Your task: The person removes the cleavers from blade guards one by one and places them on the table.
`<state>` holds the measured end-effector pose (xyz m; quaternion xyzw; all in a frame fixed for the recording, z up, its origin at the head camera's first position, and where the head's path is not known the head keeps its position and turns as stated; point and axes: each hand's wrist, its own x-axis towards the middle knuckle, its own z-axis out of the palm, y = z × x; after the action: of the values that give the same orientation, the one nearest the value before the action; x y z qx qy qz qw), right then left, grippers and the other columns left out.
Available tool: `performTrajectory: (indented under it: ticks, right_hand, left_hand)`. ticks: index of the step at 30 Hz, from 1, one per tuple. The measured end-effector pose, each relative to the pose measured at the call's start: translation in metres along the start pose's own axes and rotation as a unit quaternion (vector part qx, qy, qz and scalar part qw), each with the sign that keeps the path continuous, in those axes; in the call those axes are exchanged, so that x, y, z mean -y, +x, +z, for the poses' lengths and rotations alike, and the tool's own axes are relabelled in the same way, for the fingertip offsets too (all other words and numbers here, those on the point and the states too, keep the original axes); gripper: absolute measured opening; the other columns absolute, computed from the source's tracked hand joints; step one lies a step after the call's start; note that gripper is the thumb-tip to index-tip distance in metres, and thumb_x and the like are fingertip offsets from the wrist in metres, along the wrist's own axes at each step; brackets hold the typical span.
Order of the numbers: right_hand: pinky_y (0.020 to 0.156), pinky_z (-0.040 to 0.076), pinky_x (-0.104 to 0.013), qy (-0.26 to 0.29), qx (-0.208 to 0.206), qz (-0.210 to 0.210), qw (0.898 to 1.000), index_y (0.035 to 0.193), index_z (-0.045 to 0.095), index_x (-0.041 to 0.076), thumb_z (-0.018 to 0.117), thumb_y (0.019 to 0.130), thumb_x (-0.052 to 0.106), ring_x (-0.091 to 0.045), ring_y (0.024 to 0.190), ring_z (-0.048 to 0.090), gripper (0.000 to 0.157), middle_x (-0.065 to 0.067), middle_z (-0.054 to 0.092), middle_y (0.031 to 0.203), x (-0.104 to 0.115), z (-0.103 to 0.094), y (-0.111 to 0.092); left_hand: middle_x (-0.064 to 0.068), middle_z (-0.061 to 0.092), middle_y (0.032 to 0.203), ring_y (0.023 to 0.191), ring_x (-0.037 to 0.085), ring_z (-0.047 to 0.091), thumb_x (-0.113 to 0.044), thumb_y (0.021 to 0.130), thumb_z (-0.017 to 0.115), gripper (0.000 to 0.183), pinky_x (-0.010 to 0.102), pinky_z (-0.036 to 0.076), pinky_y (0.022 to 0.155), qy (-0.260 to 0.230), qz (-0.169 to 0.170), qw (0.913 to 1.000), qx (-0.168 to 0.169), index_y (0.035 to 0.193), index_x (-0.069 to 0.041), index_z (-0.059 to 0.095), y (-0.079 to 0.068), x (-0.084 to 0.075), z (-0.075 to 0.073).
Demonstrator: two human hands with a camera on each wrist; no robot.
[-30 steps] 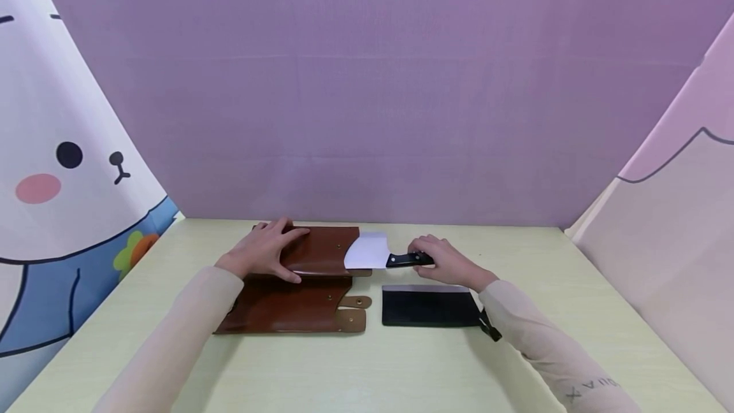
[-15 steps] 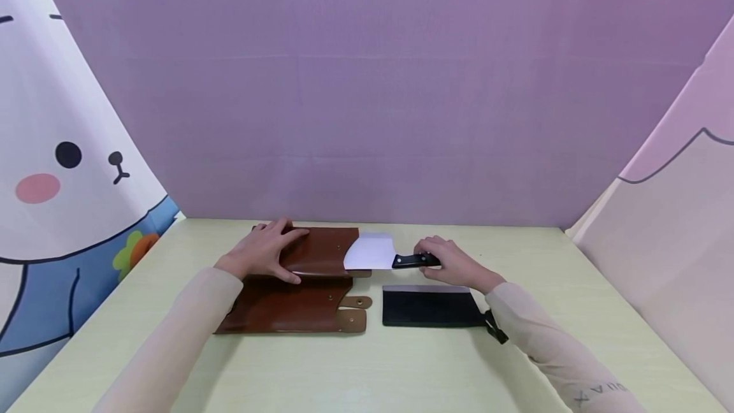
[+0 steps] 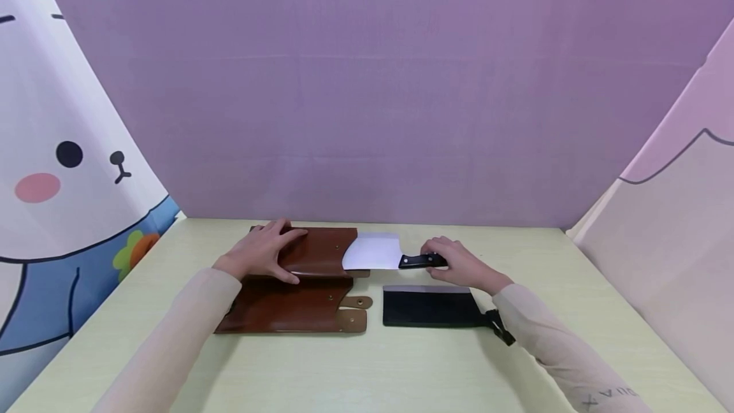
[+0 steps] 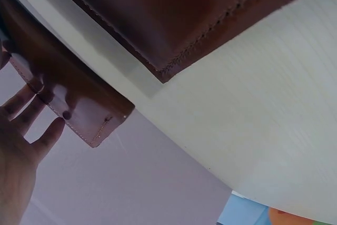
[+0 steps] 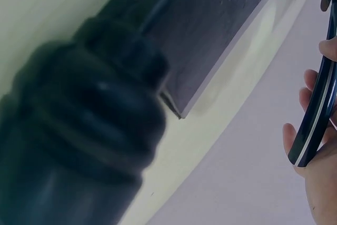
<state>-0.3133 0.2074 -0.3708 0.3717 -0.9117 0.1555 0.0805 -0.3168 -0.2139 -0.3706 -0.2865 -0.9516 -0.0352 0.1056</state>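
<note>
My left hand [image 3: 260,250] rests spread on the back brown leather knife sheath [image 3: 327,250], its fingers towards the far edge and thumb towards the near one. In the left wrist view, straight fingertips touch this sheath [image 4: 87,98] along its edge. My right hand [image 3: 459,264] grips the black handle [image 5: 318,109] of a cleaver. The cleaver's bright blade [image 3: 374,251] lies partly in the sheath's mouth, its front portion hidden inside. A second brown sheath [image 3: 287,311] lies in front, its strap [image 3: 355,302] and flap pointing right.
A black-bladed cleaver [image 3: 430,309] lies on the pale table [image 3: 367,375] below my right hand; its handle [image 5: 89,130] looms large in the right wrist view. A purple cloth [image 3: 367,94] hangs behind the table, with printed curtains at both sides.
My right hand has moved right with the cleaver, so more of the blade shows outside the sheath. The left hand and back sheath have barely moved.
</note>
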Motion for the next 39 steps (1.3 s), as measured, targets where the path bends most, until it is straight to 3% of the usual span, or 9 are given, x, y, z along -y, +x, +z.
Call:
performTrajectory:
  ticks: [39]
  right_hand:
    - [0.076, 0.041, -0.035, 0.013, -0.006, 0.007, 1.0, 0.1, 0.058, 0.014, 0.068, 0.077, 0.01, -0.012, 0.084, 0.049, 0.025, 0.004, 0.059, 0.094, -0.015, -0.01, -0.02]
  left_hand:
    - [0.009, 0.043, 0.111, 0.093, 0.023, 0.049, -0.068, 0.056, 0.071, 0.097, 0.042, 0.044, 0.074, 0.003, 0.003, 1.0, -0.001, 0.135, -0.018, 0.045, -0.004, 0.001, -0.002]
